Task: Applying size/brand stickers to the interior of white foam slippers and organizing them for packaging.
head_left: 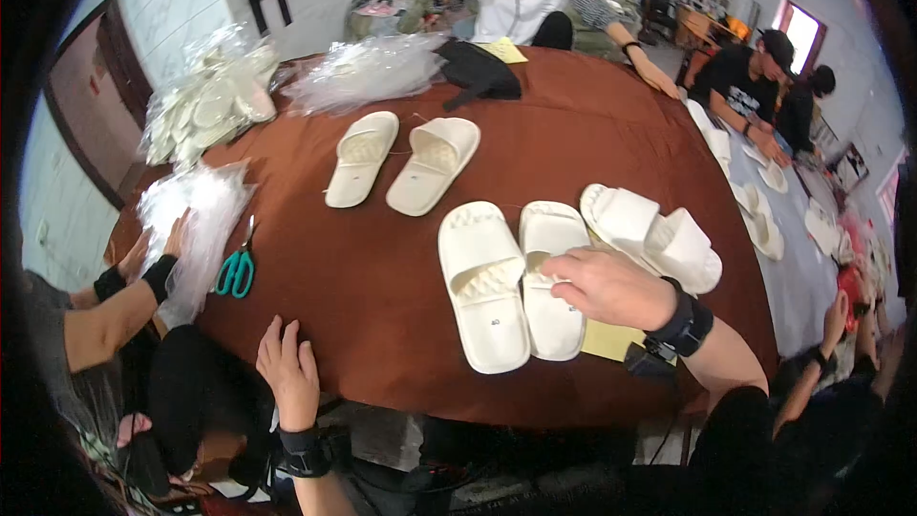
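My left hand (288,368) rests at the table's near edge, its fingers spread and holding nothing. A pair of white slippers lies in front of me, toes pointing away: the left slipper (494,330) and the right slipper (552,325) stand side by side. Over the right slipper, just below its strap, hovers or rests my right hand (616,289); its fingers are apart and partly bent, and contact is hard to tell. Beyond that hand lies another white slipper pair (683,248), turned sideways. A yellow paper (607,339) shows under my right wrist.
Farther off sits another pair of white slippers (435,164). Teal-handled scissors (236,269) lie at left, near a co-worker's hands on clear plastic bags (196,220). Bagged slippers (210,100), a plastic heap (368,72) and black cloth (482,72) line the far edge. Other people sit around.
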The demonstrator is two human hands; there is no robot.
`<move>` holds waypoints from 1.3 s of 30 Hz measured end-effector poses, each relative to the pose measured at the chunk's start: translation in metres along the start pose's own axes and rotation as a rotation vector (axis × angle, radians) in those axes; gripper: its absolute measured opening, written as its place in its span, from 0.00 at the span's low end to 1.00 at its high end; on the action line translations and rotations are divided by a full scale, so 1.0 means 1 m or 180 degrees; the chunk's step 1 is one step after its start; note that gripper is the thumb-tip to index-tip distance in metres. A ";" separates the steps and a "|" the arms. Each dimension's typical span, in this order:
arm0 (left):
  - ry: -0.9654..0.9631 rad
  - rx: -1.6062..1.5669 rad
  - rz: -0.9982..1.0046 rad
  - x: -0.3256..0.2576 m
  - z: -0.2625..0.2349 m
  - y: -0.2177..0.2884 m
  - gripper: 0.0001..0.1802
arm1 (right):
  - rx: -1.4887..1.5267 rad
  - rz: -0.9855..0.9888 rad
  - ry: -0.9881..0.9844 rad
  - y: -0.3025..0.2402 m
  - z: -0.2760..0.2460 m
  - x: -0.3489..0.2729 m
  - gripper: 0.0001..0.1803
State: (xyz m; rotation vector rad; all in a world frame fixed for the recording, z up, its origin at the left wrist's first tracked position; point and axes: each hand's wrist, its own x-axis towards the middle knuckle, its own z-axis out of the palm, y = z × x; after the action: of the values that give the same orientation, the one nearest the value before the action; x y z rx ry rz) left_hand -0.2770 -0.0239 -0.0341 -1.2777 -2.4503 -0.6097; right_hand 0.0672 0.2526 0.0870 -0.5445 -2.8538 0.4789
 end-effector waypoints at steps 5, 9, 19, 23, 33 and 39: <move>-0.0060 0.0105 0.0015 -0.003 0.009 -0.005 0.20 | -0.0188 0.0003 -0.0433 0.004 0.019 0.002 0.23; -0.0064 0.0182 0.0070 -0.006 0.015 -0.013 0.21 | -0.0261 -0.0301 -0.0037 0.008 0.034 0.009 0.27; -0.0012 0.0212 0.0169 -0.006 0.017 -0.019 0.21 | -0.0453 0.0129 0.0155 0.009 0.067 0.029 0.22; -0.0142 0.0163 0.0172 -0.003 0.009 -0.013 0.21 | -0.0356 -0.0183 0.0515 0.005 0.053 0.025 0.12; -0.0542 -0.0247 0.0876 0.060 -0.039 0.043 0.28 | -0.0106 -0.0160 0.1650 0.020 -0.026 -0.015 0.09; -0.0518 -0.0541 0.1398 0.136 -0.011 0.075 0.29 | -0.1259 0.0517 0.2452 0.103 -0.093 -0.069 0.09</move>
State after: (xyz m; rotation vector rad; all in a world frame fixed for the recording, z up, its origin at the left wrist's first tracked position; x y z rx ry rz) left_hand -0.2899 0.1039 0.0543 -1.9273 -2.1602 -0.6202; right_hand 0.1871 0.3420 0.1284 -0.8130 -2.1553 -0.2507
